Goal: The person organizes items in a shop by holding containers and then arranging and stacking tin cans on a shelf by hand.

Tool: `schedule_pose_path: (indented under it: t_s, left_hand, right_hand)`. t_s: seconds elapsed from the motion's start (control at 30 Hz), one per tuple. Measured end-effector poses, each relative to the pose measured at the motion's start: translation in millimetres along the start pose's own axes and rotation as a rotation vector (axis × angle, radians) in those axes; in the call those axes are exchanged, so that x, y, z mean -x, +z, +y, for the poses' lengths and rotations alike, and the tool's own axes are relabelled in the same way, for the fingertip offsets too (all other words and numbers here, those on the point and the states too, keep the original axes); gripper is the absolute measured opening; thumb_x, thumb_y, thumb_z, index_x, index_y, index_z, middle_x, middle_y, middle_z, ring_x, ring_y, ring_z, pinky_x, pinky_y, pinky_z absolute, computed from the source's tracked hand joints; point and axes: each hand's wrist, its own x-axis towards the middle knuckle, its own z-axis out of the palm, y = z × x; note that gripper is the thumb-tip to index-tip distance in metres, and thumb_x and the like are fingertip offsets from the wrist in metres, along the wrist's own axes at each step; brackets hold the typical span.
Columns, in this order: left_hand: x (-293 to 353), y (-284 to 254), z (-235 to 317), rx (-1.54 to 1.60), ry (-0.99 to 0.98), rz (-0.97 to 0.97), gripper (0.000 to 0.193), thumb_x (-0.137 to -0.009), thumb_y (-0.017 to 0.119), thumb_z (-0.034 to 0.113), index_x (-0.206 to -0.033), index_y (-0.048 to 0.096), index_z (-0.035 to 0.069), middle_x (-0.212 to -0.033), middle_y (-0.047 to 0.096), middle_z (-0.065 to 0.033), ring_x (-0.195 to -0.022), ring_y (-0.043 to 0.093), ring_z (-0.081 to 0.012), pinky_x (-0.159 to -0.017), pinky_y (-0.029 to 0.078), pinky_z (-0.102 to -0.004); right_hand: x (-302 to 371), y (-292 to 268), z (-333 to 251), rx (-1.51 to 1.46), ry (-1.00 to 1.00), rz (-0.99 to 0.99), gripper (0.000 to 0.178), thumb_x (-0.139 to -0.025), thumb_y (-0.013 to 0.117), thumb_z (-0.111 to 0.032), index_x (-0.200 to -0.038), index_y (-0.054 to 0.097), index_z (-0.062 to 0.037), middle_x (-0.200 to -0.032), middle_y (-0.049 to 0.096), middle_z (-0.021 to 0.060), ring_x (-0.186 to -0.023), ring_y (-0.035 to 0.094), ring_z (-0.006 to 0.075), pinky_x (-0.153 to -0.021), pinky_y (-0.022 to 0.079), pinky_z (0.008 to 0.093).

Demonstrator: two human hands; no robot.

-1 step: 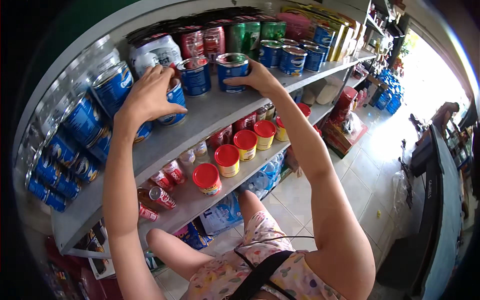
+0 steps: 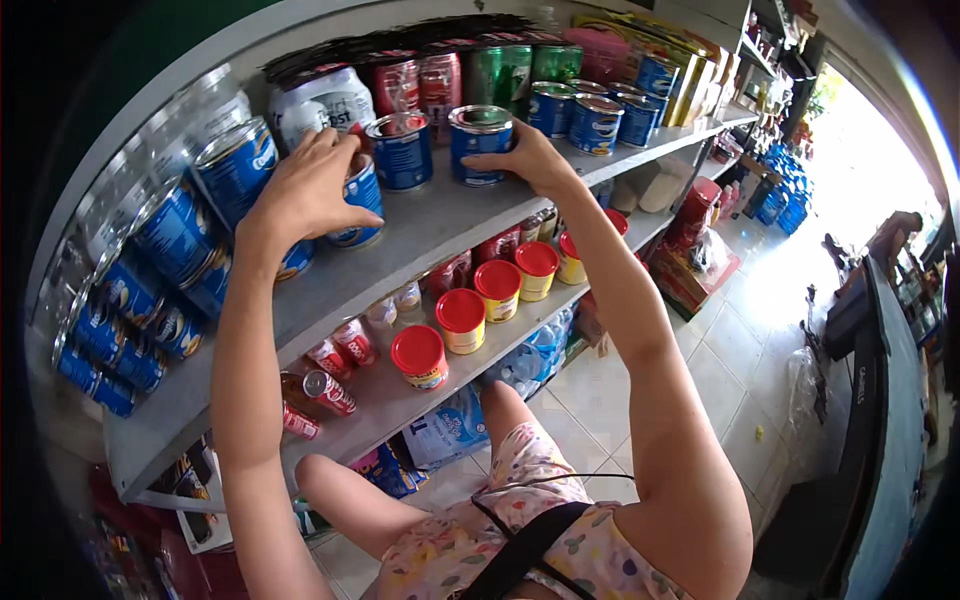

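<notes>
Right hand [image 2: 528, 160] grip holds blue can [image 2: 480, 143] near shelf edge [image 2: 440, 250]; left hand [image 2: 305, 190] grip wide.

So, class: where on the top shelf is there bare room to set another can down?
Bare grey shelf shows along the front edge, between the left hand and right hand, ahead of the blue cans. Behind them and far left, cans stand packed.

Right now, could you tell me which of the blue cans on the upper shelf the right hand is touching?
The right hand grips the blue can standing upright just left of the green cans; its neighbour stands free, and the left hand covers another can.
</notes>
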Motion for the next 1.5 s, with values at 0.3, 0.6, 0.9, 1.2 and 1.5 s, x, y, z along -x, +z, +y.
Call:
schedule_pose_path:
  t_s: [0.3, 0.6, 0.9, 1.2, 1.5]
  left_hand:
    - [-2.8, 22.0, 8.6, 0.407, 0.516, 0.455, 0.036, -0.076, 0.075, 0.022, -0.102, 0.061, 0.001, -0.101, 0.065, -0.0176, -0.096, 0.062, -0.0304, -0.083, 0.048, -0.0397]
    - [-6.2, 83.5, 35.1, 0.231, 0.583, 0.2, 0.034, -0.073, 0.074, 0.023, -0.096, 0.064, 0.001, -0.095, 0.063, -0.0154, -0.095, 0.06, -0.03, -0.08, 0.05, -0.0397]
    - [22.1, 26.3, 25.3, 0.241, 0.457, 0.797, 0.021, -0.079, 0.069, 0.022, -0.075, 0.059, 0.004, -0.068, 0.061, -0.01, -0.065, 0.062, -0.0242, -0.061, 0.05, -0.0377]
    - [45.0, -16.9, -33.4, 0.241, 0.011, 0.824, 0.043, -0.083, 0.069, 0.022, -0.118, 0.051, 0.005, -0.097, 0.066, -0.0155, -0.079, 0.067, -0.0238, -0.067, 0.054, -0.0325]
    - [22.1, -51.0, -28.2, 0.118, 0.064, 0.566, 0.068, -0.084, 0.065, 0.028, -0.138, 0.034, 0.0, -0.122, 0.054, -0.025, -0.112, 0.054, -0.0363, -0.095, 0.045, -0.0418]
  right_hand:
    - [0.0, 9.0, 4.8, -0.243, -0.009, 0.03, 0.066, -0.066, 0.085, -0.018, -0.119, 0.053, 0.0038, -0.106, 0.064, 0.0132, -0.097, 0.062, 0.0198, -0.088, 0.05, 0.0333]
    - [-13.6, 46.1, -126.0, 0.911, -0.937, 0.167, 0.069, -0.056, 0.08, -0.012, -0.119, 0.053, -0.0126, -0.123, 0.055, 0.0087, -0.118, 0.048, 0.0289, -0.103, 0.036, 0.0449]
    - [-56.3, 103.5, -163.3, 1.744, -1.578, -0.438, 0.052, -0.069, 0.065, -0.018, -0.12, 0.054, -0.025, -0.133, 0.047, -0.0055, -0.129, 0.037, 0.0166, -0.116, 0.014, 0.0544]
    - [-58.6, 89.2, -156.3, 1.538, -1.5, -0.387, 0.039, -0.083, 0.058, -0.018, -0.122, 0.052, -0.0174, -0.137, 0.043, 0.0075, -0.131, 0.037, 0.0211, -0.114, 0.026, 0.0418]
    - [-68.1, 78.2, -135.5, 1.035, -1.23, -0.402, 0.065, -0.077, 0.066, -0.015, -0.135, 0.037, -0.0047, -0.129, 0.05, 0.0195, -0.116, 0.054, 0.0335, -0.09, 0.051, 0.0383]
